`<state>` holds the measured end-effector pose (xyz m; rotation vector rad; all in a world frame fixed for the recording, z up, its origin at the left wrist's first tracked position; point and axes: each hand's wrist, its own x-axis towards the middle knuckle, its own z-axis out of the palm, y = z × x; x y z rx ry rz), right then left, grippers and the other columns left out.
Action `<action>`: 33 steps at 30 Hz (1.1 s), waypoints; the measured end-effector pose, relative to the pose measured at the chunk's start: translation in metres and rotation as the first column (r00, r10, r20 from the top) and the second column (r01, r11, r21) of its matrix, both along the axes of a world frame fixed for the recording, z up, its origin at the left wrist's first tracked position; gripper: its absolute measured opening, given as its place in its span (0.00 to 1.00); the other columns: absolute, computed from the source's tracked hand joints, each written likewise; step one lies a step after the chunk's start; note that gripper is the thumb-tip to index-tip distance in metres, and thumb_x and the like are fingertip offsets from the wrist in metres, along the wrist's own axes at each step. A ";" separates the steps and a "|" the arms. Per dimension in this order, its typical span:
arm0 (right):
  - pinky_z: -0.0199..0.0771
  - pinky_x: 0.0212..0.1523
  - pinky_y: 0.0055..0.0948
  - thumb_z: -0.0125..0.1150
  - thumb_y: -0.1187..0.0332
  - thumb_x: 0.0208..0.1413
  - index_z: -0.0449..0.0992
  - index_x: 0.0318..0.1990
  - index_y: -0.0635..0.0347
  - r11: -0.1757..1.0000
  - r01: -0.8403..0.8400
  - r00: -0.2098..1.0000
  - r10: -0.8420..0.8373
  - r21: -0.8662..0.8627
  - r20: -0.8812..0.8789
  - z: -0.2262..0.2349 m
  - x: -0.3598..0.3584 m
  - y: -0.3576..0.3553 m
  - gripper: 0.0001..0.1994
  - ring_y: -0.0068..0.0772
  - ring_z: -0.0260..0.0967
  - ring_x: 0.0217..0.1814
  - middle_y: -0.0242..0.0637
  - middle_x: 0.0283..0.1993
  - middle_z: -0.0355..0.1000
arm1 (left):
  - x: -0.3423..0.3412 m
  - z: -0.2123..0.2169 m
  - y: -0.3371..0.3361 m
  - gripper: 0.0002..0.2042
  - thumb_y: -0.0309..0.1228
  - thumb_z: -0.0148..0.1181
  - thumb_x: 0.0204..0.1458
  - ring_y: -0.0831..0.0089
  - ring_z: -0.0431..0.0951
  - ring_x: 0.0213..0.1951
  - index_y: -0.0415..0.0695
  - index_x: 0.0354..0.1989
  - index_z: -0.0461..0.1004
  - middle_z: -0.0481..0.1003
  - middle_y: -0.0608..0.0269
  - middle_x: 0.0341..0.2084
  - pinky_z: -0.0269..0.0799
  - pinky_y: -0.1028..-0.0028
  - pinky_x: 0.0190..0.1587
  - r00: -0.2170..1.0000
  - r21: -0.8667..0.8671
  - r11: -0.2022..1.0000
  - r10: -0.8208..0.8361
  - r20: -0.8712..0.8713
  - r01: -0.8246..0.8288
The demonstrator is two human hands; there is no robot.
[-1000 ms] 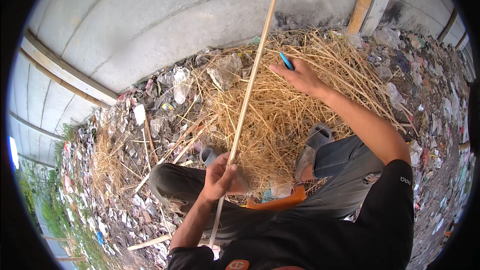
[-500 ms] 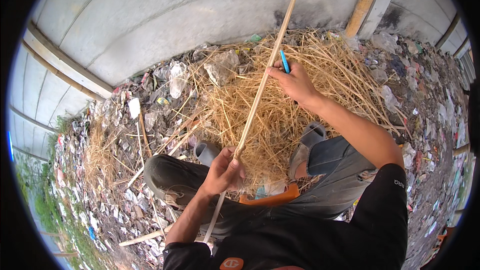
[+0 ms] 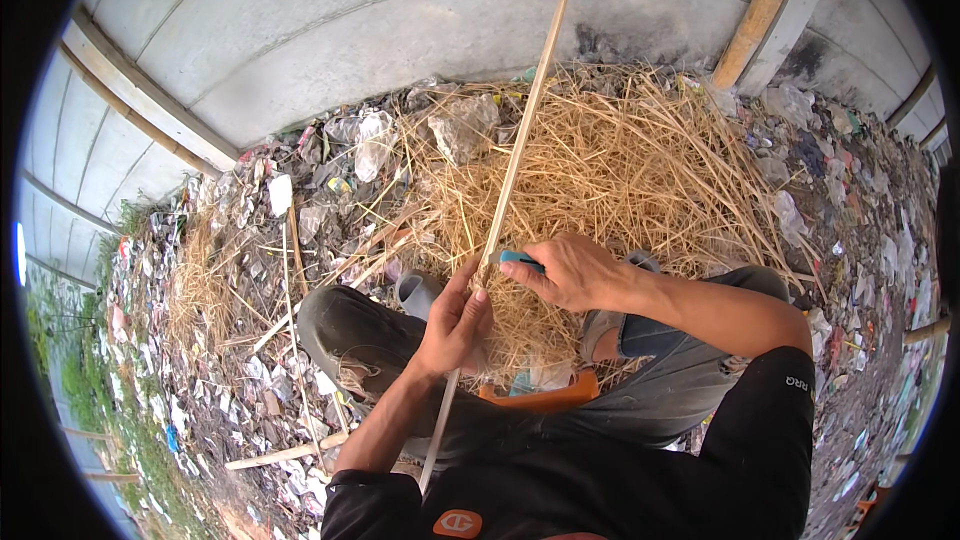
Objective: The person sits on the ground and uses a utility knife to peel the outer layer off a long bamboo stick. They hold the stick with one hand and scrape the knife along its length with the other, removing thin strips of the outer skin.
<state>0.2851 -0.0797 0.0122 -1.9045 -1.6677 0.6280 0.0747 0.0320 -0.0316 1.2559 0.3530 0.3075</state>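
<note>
A long, thin bamboo strip (image 3: 525, 125) runs slantwise from my lap up across the straw-coloured heap, its far end before the wall. My left hand (image 3: 455, 328) is closed round its lower part, thumb on top. In my right hand (image 3: 575, 275), just right of the left one, is a slim blue-handled knife (image 3: 520, 260). The knife's front end meets the strip right above my left fingers; its blade is too small to make out. Beneath both hands lies a pile of thin bamboo shavings (image 3: 620, 175).
A grey concrete wall (image 3: 400, 50) with a wooden post (image 3: 760, 15) stands beyond the pile. Plastic litter (image 3: 375, 145) covers the ground on both sides. Loose strips (image 3: 290, 453) lie at the left. My bent knees flank the work, with an orange piece (image 3: 545, 395) between them.
My right hand has come down and left along the strip with the knife, from well up its length to beside my left hand. The left hand has risen slightly, still holding the strip.
</note>
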 end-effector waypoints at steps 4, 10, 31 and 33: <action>0.67 0.18 0.43 0.44 0.40 0.67 0.74 0.25 0.62 0.999 -0.027 0.998 0.026 0.028 0.056 -0.004 -0.007 0.000 0.32 0.46 0.68 0.13 0.42 0.10 0.64 | 0.000 0.003 -0.001 0.28 0.30 0.46 0.69 0.87 0.59 0.21 0.41 0.75 0.46 0.61 0.76 0.21 0.56 0.82 0.24 1.000 -0.011 1.000 -0.018 -0.001 0.018; 0.63 0.13 0.38 0.38 0.35 0.66 0.74 0.22 0.60 0.996 0.068 0.987 -0.076 0.063 0.143 -0.018 0.017 0.019 0.37 0.35 0.64 0.11 0.36 0.10 0.63 | -0.005 -0.003 0.004 0.28 0.30 0.46 0.70 0.88 0.58 0.20 0.43 0.75 0.46 0.60 0.77 0.20 0.55 0.82 0.22 0.999 -0.079 0.996 -0.049 -0.019 0.048; 0.47 0.15 0.35 0.39 0.40 0.69 0.66 0.16 0.54 0.909 0.354 0.929 -0.368 0.218 0.026 0.031 0.110 0.009 0.34 0.23 0.44 0.11 0.23 0.10 0.49 | -0.022 0.008 -0.006 0.27 0.28 0.45 0.68 0.87 0.60 0.19 0.37 0.73 0.47 0.63 0.75 0.18 0.56 0.82 0.24 0.980 0.019 0.982 -0.187 0.072 0.186; 0.50 0.13 0.35 0.39 0.41 0.70 0.67 0.16 0.54 0.946 0.277 0.952 -0.294 0.169 0.087 0.026 0.085 0.009 0.33 0.25 0.48 0.10 0.25 0.09 0.51 | -0.019 0.010 -0.005 0.27 0.28 0.46 0.68 0.87 0.60 0.19 0.38 0.73 0.47 0.64 0.75 0.18 0.56 0.82 0.24 0.986 0.036 0.988 -0.154 0.066 0.152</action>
